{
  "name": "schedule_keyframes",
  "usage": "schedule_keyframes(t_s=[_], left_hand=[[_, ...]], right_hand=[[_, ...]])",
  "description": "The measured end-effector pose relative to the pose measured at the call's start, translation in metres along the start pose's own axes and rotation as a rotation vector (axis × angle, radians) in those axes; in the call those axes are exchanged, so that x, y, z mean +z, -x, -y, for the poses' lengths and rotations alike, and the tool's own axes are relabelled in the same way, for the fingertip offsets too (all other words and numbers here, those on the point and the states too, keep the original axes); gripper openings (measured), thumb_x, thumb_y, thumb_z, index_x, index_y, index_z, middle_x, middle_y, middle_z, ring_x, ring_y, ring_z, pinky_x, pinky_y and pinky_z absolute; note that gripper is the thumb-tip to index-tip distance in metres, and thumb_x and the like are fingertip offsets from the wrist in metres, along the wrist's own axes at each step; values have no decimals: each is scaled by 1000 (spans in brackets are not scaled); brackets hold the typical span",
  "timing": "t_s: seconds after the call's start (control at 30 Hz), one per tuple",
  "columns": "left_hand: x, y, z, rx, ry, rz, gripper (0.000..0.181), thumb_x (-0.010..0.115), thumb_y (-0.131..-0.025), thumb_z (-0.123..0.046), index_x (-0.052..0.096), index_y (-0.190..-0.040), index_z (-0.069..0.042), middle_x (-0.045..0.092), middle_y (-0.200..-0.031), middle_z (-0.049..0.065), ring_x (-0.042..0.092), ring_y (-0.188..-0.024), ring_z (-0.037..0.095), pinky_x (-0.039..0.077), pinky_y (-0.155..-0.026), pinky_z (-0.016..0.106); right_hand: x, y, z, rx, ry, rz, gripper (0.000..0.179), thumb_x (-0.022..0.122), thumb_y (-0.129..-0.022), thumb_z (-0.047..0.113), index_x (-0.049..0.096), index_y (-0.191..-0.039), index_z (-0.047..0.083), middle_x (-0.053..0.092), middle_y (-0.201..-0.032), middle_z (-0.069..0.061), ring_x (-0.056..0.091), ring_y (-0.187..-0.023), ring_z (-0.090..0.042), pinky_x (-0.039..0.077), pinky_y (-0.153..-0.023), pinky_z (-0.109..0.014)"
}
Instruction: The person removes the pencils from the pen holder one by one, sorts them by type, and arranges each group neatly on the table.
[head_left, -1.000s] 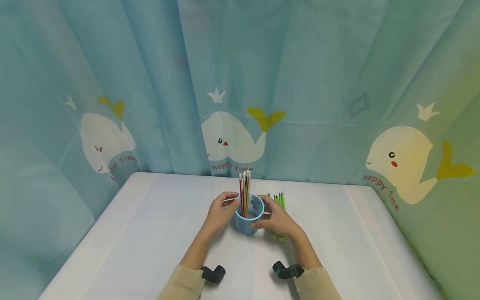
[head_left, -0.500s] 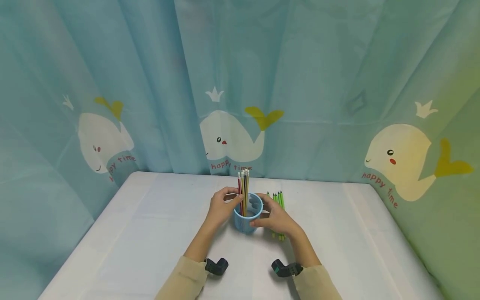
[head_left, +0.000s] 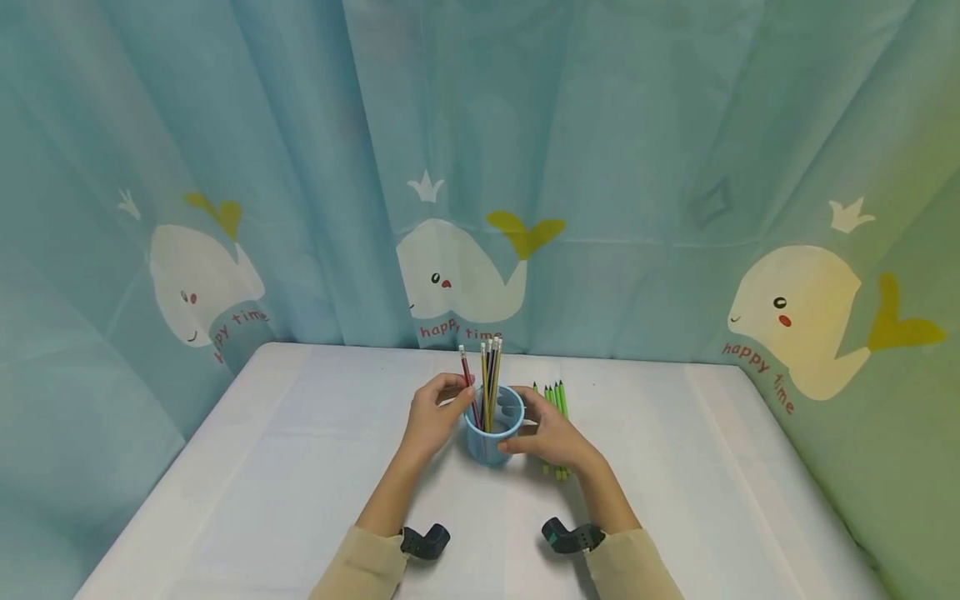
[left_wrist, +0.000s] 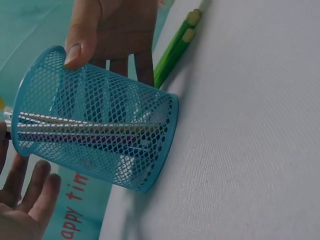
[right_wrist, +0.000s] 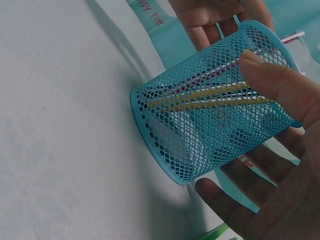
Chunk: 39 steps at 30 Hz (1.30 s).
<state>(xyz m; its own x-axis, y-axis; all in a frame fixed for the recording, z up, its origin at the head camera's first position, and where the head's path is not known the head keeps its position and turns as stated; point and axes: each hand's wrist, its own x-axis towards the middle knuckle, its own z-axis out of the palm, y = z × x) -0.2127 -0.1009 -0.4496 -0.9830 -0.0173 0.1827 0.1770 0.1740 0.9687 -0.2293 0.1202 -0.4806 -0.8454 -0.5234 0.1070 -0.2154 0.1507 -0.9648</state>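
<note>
A light blue mesh pencil cup stands on the table, near the middle of the head view. My right hand grips it from the right, with the thumb on the mesh near the rim and the fingers round the far side. My left hand pinches a red pencil at the cup's left rim. That pencil leans left, its lower end inside the cup. Several yellow and dark pencils stand in the cup, eraser ends up. In the left wrist view, the cup hides part of the left fingers' grip.
Several green pencils lie side by side on the white table, just right of the cup and partly behind my right hand. A blue curtain with whale prints hangs along the table's back edge.
My left thumb and fingers have taken hold of the red pencil and tipped its eraser end left, away from the other pencils. My right hand stays on the cup.
</note>
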Motion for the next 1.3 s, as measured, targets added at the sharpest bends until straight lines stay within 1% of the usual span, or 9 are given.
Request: schedule_keyframes(t_s=[0.17,0.33,0.4,0.57,0.73,0.83,0.97,1.13,1.3], left_hand=[[-5,3,-4,29,70,11,21,67,-96,-17,64,-109,-1,70,-122,13,64,-113,27,55,-96,35],[-12,4,-12,53,156,26,22,65,-97,-13,61,-112,2,65,-125,21,65,-111,24,57,-89,25],[-14,4,-17,68,174,26,22,65,-97,-12,60,-113,3,65,-125,22,65,-109,22,57,-89,24],[-21,6,-30,117,207,18,22,62,-99,-12,57,-115,2,67,-122,14,66,-112,24,58,-92,28],[-26,8,-38,199,184,43,22,57,-102,-12,52,-118,2,65,-121,15,64,-112,31,57,-93,30],[-28,10,-44,233,164,49,22,54,-103,-13,49,-119,2,65,-118,17,65,-109,30,58,-92,31],[-31,13,-50,246,169,52,22,54,-103,-11,47,-120,2,64,-115,18,67,-107,25,59,-91,31],[-36,16,-54,260,175,46,30,57,-101,-6,45,-125,5,61,-117,23,66,-105,22,59,-91,29],[-42,17,-57,254,201,31,31,59,-99,-4,46,-127,0,61,-117,20,67,-105,22,59,-91,31]], right_hand=[[-1,0,1,-8,2,-1,81,86,-75,10,45,-144,7,55,-139,-15,55,-127,-39,49,-105,-53],[-1,-1,1,-8,3,0,82,87,-75,10,45,-145,8,55,-139,-13,56,-126,-37,50,-104,-50],[-2,-1,1,-2,6,-5,82,87,-75,10,45,-145,8,55,-139,-11,56,-126,-37,50,-104,-50],[-3,-2,3,5,3,-3,82,87,-75,10,44,-145,8,54,-141,-11,54,-129,-38,48,-106,-52],[-4,-1,5,-2,2,9,81,86,-76,8,44,-145,8,53,-141,-13,53,-129,-39,48,-106,-53],[-3,-2,6,-5,-1,15,81,85,-76,8,44,-145,10,53,-141,-14,53,-129,-39,48,-107,-52],[-2,-2,6,3,-7,19,83,86,-75,8,43,-146,9,53,-142,-13,52,-130,-39,47,-107,-51],[0,-1,5,28,7,3,83,87,-74,9,43,-146,9,53,-142,-10,53,-131,-36,48,-107,-50],[0,0,3,20,10,4,82,86,-75,10,43,-145,9,52,-143,-13,52,-131,-38,48,-107,-52]])
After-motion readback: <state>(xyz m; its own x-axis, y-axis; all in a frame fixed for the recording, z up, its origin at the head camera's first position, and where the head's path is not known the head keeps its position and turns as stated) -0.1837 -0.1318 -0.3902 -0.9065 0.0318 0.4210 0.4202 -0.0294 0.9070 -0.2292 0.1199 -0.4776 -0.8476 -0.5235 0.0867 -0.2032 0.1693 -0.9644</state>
